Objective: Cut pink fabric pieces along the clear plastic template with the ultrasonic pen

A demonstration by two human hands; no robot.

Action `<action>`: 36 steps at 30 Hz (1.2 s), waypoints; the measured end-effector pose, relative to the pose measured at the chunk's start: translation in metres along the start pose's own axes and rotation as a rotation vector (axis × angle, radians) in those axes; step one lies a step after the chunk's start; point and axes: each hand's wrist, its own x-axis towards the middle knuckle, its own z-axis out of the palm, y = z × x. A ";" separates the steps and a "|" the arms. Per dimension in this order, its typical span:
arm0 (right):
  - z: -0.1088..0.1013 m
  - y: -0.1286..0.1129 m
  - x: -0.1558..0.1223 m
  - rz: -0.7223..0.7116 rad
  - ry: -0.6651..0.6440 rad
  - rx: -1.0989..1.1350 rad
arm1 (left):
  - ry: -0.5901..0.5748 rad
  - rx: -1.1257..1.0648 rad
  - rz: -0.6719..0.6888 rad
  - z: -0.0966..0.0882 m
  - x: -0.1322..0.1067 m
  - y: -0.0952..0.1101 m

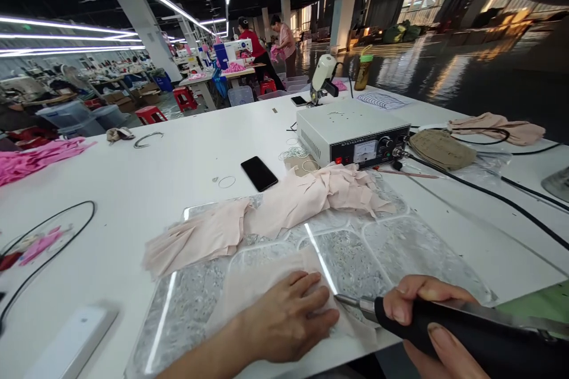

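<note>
My left hand (287, 317) lies flat with its fingers stretched out, pressing a thin pale pink fabric piece (253, 284) onto a glass plate (382, 249) at the near table edge. My right hand (427, 320) is wrapped round the black handle of a cutting tool (471, 331). Its metal tip (351, 301) touches the fabric just right of my left fingers. Behind them, a pile of pale pink fabric pieces (271, 207) stretches across the plate.
A white control box (351, 130) with a dial and cables stands at the back right. A black phone (258, 173) lies on the white table (133, 183). Pink fabric (35, 157) sits far left, a beige pad (442, 149) right. Two people stand at far sewing stations.
</note>
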 end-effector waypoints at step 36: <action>0.000 0.007 0.010 -0.074 -0.054 0.041 | 0.005 0.008 0.001 0.001 0.000 0.000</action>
